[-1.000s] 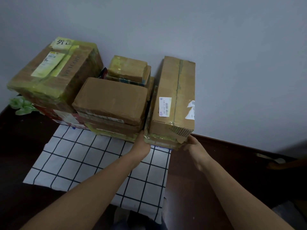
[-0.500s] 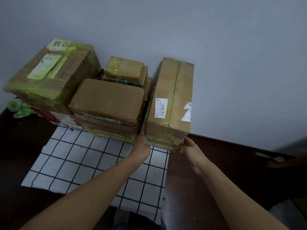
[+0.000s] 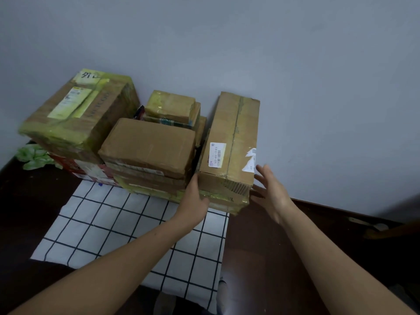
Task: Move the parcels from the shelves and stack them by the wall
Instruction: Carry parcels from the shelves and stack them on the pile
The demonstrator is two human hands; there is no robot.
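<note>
Head view: checked cloth (image 3: 113, 223) on dark floor (image 3: 261, 242). Left grip (image 3: 193, 201) touches front-left corner of long parcel (image 3: 231, 137); fingers hidden in gap, curl cannot tell. Right grip (image 3: 270, 192) spread, just beside right corner. Parcel lies atop another, far end by wall (image 3: 318, 87).

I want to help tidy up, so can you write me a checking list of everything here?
Surface: dark floor with a white checked cloth on it.
Job's things: long box on top of a taped box; flat box, big box and small box stacked beside it, by the wall.
Clutter: green leaves; red carton under the big box.
Hands: left hand against the long box's near left corner, fingers hidden; right hand open, fingers spread, beside its right corner.
Cables: nothing seen.
Surroundings: plain grey wall, dark skirting board.
</note>
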